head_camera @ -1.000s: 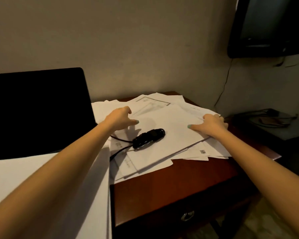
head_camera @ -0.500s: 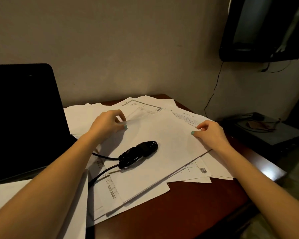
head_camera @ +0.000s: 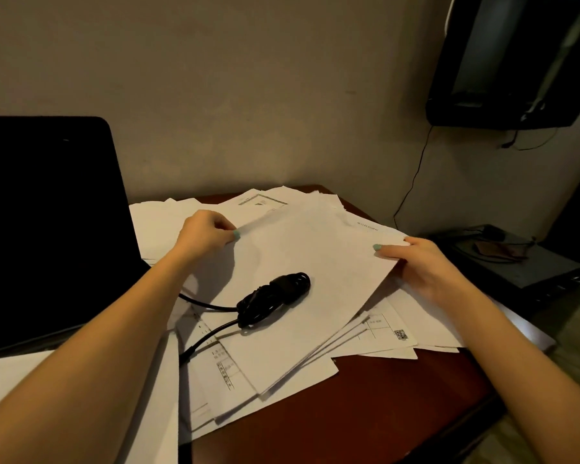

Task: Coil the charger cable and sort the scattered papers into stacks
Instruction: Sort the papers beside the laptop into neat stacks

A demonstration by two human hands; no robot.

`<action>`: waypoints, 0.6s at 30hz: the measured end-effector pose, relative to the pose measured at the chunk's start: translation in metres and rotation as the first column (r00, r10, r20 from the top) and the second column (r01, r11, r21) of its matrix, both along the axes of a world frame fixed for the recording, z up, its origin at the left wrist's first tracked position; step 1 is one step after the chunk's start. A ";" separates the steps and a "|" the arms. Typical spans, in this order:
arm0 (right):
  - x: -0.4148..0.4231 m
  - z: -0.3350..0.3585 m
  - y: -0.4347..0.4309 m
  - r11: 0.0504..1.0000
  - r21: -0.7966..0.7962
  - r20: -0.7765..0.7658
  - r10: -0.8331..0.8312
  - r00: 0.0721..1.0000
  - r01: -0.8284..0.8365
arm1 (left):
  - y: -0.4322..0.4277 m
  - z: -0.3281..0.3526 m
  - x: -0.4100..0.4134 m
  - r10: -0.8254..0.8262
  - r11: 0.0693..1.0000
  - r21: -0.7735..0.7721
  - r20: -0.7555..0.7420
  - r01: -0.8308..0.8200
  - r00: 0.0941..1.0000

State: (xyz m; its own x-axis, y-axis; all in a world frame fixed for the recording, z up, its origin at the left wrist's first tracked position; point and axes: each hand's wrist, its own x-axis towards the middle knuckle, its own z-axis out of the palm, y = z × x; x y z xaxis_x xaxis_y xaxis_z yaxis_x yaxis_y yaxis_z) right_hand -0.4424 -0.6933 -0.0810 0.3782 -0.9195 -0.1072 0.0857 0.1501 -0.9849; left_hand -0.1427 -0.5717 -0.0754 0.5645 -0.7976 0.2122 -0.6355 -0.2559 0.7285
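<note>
**Cable Riding on a Pinched Sheet**

Nearest, on the table (head_camera: 365, 426): fanned papers (head_camera: 238, 376), likely to slide off the front edge if dragged. Midway, atop the top sheet (head_camera: 318, 259): the bundled charger cable (head_camera: 275, 293), leads trailing left, liable to roll off or snag once tilted. Farther: left hand (head_camera: 208, 232) pinching the sheet's far corner, right hand (head_camera: 422, 266) clamped on its right edge. Risk of creasing.

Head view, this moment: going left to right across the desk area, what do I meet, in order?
In order: black laptop screen → left hand, pinching the top sheet → coiled charger cable → right hand, gripping that sheet's other edge → dark flat device beside the desk.
</note>
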 end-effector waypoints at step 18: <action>0.108 -0.011 -0.050 0.869 -0.316 0.028 -0.392 0.920 0.380 | 0.006 -0.006 0.008 0.062 0.997 -0.002 -0.511 -0.074 0.857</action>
